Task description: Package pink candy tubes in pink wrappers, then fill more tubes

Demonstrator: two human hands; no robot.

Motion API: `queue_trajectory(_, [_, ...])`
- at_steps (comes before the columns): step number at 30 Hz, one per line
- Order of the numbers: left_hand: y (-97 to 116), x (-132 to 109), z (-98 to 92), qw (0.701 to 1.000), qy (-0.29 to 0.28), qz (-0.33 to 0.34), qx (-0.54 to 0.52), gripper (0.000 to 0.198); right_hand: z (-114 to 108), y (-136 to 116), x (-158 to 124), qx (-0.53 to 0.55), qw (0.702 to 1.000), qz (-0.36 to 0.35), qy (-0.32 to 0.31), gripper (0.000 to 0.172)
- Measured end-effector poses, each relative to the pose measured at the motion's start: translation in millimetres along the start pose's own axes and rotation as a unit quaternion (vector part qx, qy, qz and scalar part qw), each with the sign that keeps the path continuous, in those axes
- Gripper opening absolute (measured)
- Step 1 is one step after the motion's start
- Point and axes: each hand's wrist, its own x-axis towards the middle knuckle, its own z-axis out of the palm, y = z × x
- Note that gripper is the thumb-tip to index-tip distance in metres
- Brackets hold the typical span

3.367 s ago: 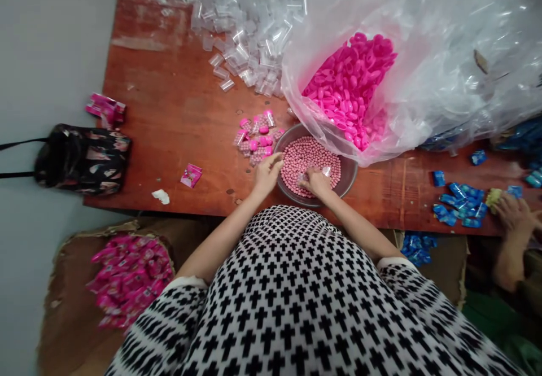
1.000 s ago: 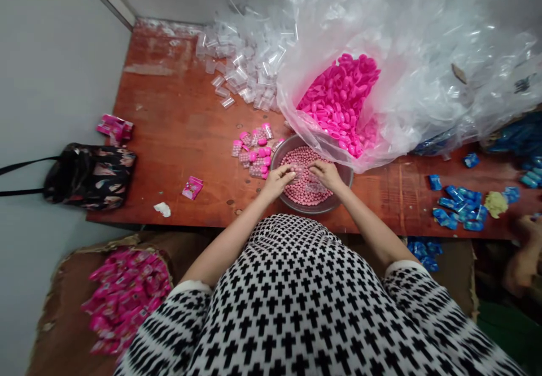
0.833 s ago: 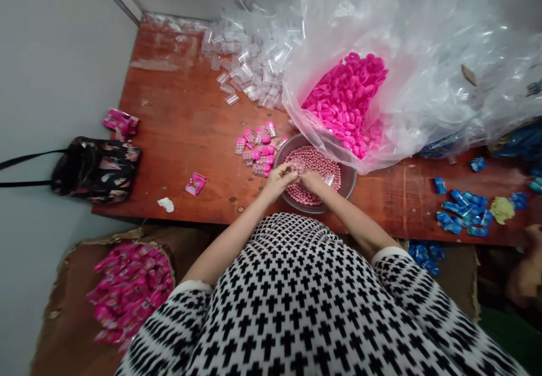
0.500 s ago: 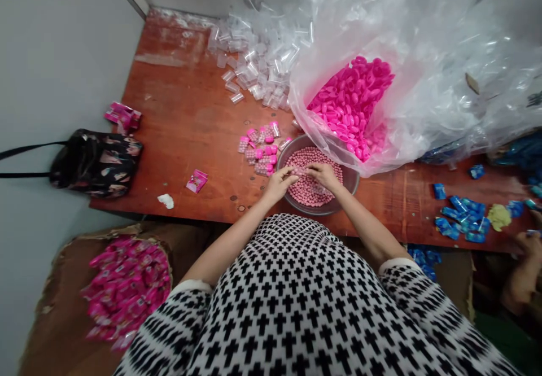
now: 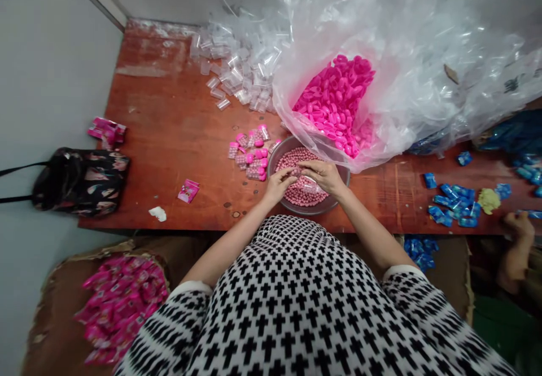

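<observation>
A grey bowl [image 5: 345,183] of pink beads [image 5: 292,158] stands at the table's front edge. Over its left side, my left hand [image 5: 279,186] is closed on a small clear container [image 5: 296,172] with pink in it. My right hand [image 5: 325,177] pinches the same container from the other side, and a clear empty-looking container [image 5: 311,186] shows beneath its palm. Left of the bowl lie several filled containers with pink caps [image 5: 256,156]. A plastic bag [image 5: 283,91] of pink caps [image 5: 334,105] overhangs the bowl's back rim.
Clear containers [image 5: 249,65] are heaped at the back. A black floral bag [image 5: 84,181] and pink packets [image 5: 188,190] lie left. Blue packets [image 5: 459,201] lie right, near another person's hand [image 5: 520,224]. Below left, a box holds pink packets [image 5: 122,302].
The view has shifted, moving the table's contents leftward in the picture. My right hand has turned somewhat, and the clear container under its palm shows more plainly. Both hands remain over the bowl.
</observation>
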Motion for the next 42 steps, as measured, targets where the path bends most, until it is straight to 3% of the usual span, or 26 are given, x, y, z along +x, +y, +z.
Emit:
queue_trajectory(14, [-4.1, 9.2, -1.7, 1.0, 0.005, -0.012, 0.026, 0.04, 4.2, 4.0, -0.3, -0.053, 0.997, -0.052, 0.007, 0.028])
queue_trajectory(17, [-0.9, 10.3, -1.2, 1.0, 0.016, -0.015, 0.005, 0.041, -4.6, 9.1, -8.8, -0.023, 0.998, 0.003, 0.066, 0.028])
queue_trajectory(21, [4.3, 10.1, -2.2, 1.0, 0.006, -0.013, -0.003, 0.038, -30.5, 27.1, -21.0, -0.008, 0.997, 0.078, 0.017, 0.026])
queue_trajectory(23, [6.4, 9.9, -2.6, 1.0, 0.001, -0.008, 0.004, 0.036, -50.2, 42.4, -21.4, -0.06, 0.989, 0.132, 0.031, 0.023])
queue_trajectory(26, [9.5, 9.7, -1.8, 0.999, -0.015, 0.019, 0.023, 0.033, -82.8, 68.9, -11.7, -0.207, 0.931, 0.27, 0.133, 0.028])
queue_trajectory(28, [12.6, 9.8, -0.3, 0.998, -0.049, 0.032, 0.039, 0.03, -99.9, 85.2, -1.3, -0.3, 0.876, 0.358, 0.118, 0.031])
queue_trajectory(30, [17.0, 10.6, 1.7, 0.997, -0.06, 0.031, 0.037, 0.029, -108.6, 97.6, 8.8, -0.335, 0.847, 0.404, 0.083, 0.03])
queue_trajectory(34, [26.7, 15.2, 6.3, 1.0, -0.025, 0.007, -0.002, 0.032, -105.6, 108.3, 20.2, -0.341, 0.834, 0.432, 0.04, 0.029])
queue_trajectory(38, [31.5, 20.3, 10.6, 0.988, -0.024, -0.059, -0.14, 0.044, -102.8, 105.7, 16.1, -0.351, 0.832, 0.43, 0.019, 0.029])
queue_trajectory(40, [31.4, 21.9, 11.2, 0.975, -0.04, -0.084, -0.2, 0.045, -105.6, 100.5, 9.0, -0.357, 0.833, 0.421, 0.035, 0.032])
queue_trajectory(42, [30.5, 22.6, 11.4, 0.969, -0.049, -0.09, -0.225, 0.043, -107.1, 89.7, 0.4, -0.346, 0.854, 0.376, 0.097, 0.035])
